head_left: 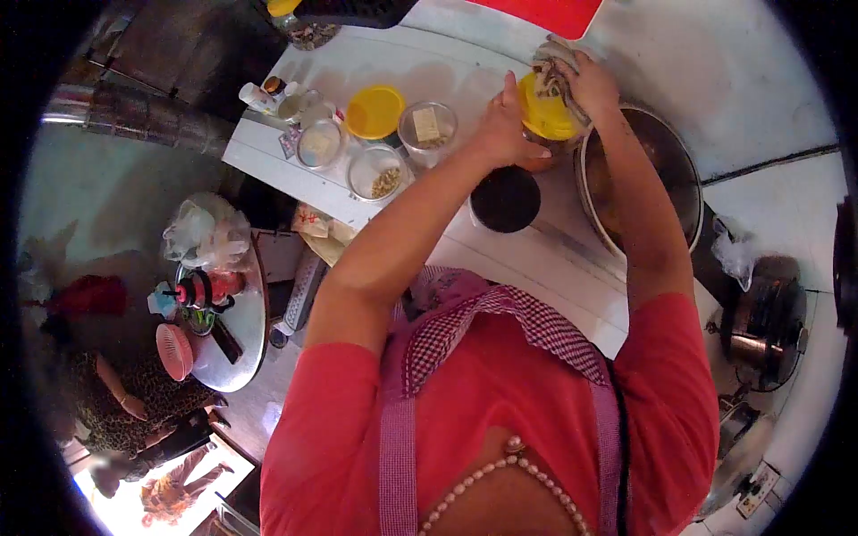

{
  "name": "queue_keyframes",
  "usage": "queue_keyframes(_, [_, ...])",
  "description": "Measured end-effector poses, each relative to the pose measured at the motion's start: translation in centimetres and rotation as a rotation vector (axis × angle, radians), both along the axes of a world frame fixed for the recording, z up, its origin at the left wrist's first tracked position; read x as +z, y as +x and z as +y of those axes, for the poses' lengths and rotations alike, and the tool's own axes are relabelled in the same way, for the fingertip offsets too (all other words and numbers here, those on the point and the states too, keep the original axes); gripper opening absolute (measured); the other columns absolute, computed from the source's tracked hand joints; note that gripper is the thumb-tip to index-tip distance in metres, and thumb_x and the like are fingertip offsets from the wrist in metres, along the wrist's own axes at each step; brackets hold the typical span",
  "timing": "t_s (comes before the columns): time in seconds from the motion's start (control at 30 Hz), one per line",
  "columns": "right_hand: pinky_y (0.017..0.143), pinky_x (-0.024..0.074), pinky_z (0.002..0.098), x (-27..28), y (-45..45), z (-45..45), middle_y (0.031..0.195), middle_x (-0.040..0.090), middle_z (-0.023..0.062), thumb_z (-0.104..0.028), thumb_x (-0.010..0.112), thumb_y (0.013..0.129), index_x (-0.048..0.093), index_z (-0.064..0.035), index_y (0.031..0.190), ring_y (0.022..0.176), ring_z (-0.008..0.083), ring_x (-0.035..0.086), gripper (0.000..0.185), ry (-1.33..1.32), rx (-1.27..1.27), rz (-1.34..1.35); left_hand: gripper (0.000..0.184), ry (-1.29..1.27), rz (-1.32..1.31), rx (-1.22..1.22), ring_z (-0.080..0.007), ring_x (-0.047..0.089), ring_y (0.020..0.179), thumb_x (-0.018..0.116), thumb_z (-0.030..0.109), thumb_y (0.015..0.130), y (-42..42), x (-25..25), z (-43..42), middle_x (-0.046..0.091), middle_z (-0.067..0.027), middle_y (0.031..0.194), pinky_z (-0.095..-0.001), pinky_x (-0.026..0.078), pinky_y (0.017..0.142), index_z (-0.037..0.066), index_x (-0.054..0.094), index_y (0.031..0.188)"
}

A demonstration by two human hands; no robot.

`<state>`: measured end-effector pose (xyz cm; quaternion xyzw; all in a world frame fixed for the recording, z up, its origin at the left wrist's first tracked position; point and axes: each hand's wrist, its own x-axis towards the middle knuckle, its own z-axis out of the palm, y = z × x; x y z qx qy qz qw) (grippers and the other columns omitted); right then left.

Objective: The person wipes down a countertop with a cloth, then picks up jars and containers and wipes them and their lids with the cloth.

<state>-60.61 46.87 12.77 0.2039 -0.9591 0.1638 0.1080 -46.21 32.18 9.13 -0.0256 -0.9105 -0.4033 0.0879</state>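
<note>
At upper right of centre, your left grip [506,134] clasps the yellow-lidded jar [548,114]; your right grip [592,87] clamps a bunched cloth [556,68] over its lid.

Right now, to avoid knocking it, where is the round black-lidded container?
In the head view, the container stands on the white table, just nearer the body than the left hand, left of the big metal pot.

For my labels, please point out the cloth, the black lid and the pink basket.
Cloth [558,64]: head view, its crumpled upper part.
Black lid [505,199]: head view, middle of its top.
Pink basket [173,351]: head view, its middle.
</note>
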Motion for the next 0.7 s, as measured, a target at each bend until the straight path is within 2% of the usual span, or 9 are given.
queue_keyframes(0.1, [0.085, 0.0458, 0.0478, -1.1, -1.3, -0.3, 0.104, 0.063, 0.0214, -0.044, 0.049, 0.089, 0.052, -0.0038, 0.121, 0.097, 0.0402, 0.059, 0.051, -0.139, -0.062, -0.004, 0.135, -0.035, -0.103, 0.139, -0.0404, 0.035, 0.127, 0.087, 0.037, 0.055, 0.0, 2.3, 1.4, 0.035, -0.0296, 0.136, -0.0375, 0.034, 0.104, -0.009, -0.007, 0.140])
queue_keyframes(0.2, [0.091, 0.0420, 0.0464, -3.5, -0.7, 0.6, 0.116, 0.057, 0.0233, -0.036, 0.050, 0.090, 0.055, -0.0015, 0.118, 0.108, 0.0402, 0.053, 0.044, -0.213, 0.085, 0.206, 0.133, -0.088, -0.193, 0.189, -0.0390, 0.038, 0.126, 0.086, 0.039, 0.057, 0.1, 3.8, 1.6, 0.037, -0.0293, 0.134, -0.0383, 0.037, 0.102, -0.008, -0.008, 0.140])
queue_keyframes(0.3, [0.098, 0.0373, 0.0440, -1.8, 3.9, 2.2, 0.128, 0.048, 0.0239, -0.027, 0.051, 0.090, 0.055, 0.0003, 0.117, 0.118, 0.0404, 0.045, 0.038, -0.248, 0.286, 0.272, 0.135, -0.102, -0.215, 0.190, -0.0354, 0.043, 0.123, 0.086, 0.040, 0.055, -0.2, 3.0, 1.4, 0.041, -0.0254, 0.132, -0.0390, 0.038, 0.101, -0.006, -0.007, 0.141])
queue_keyframes(0.4, [0.102, 0.0335, 0.0382, -2.0, 6.5, 4.3, 0.125, 0.051, 0.0230, -0.020, 0.052, 0.092, 0.051, 0.0018, 0.124, 0.120, 0.0345, 0.045, 0.038, -0.263, 0.435, 0.207, 0.136, -0.104, -0.259, 0.198, -0.0333, 0.045, 0.121, 0.087, 0.040, 0.054, -0.6, 2.8, 0.9, 0.043, -0.0232, 0.131, -0.0403, 0.038, 0.100, -0.004, -0.007, 0.142])
queue_keyframes(0.5, [0.103, 0.0321, 0.0346, 0.2, 6.2, 5.2, 0.129, 0.050, 0.0189, -0.019, 0.050, 0.094, 0.047, 0.0000, 0.129, 0.122, 0.0288, 0.045, 0.040, -0.365, 0.443, -0.050, 0.135, -0.110, -0.230, 0.199, -0.0332, 0.045, 0.122, 0.086, 0.040, 0.053, -0.7, 2.8, 1.0, 0.042, -0.0231, 0.132, -0.0447, 0.038, 0.099, -0.001, -0.006, 0.143])
queue_keyframes(0.6, [0.101, 0.0349, 0.0361, -2.7, 1.9, 4.5, 0.132, 0.046, 0.0233, -0.026, 0.046, 0.094, 0.041, -0.0019, 0.134, 0.123, 0.0344, 0.044, 0.046, -0.531, 0.202, -0.394, 0.135, -0.202, -0.249, 0.160, -0.0367, 0.040, 0.125, 0.086, 0.043, 0.053, -0.4, 4.2, 1.7, 0.038, -0.0246, 0.135, -0.0528, 0.034, 0.097, 0.004, -0.006, 0.145])
queue_keyframes(0.7, [0.100, 0.0358, 0.0363, -2.9, 2.0, 2.1, 0.129, 0.049, 0.0235, -0.028, 0.044, 0.095, 0.040, -0.0020, 0.134, 0.120, 0.0342, 0.047, 0.047, -0.759, 0.154, -0.340, 0.136, -0.323, -0.262, 0.148, -0.0418, 0.031, 0.130, 0.085, 0.049, 0.051, -1.1, 6.1, 2.4, 0.027, -0.0259, 0.142, -0.0598, 0.030, 0.097, 0.013, -0.005, 0.146])
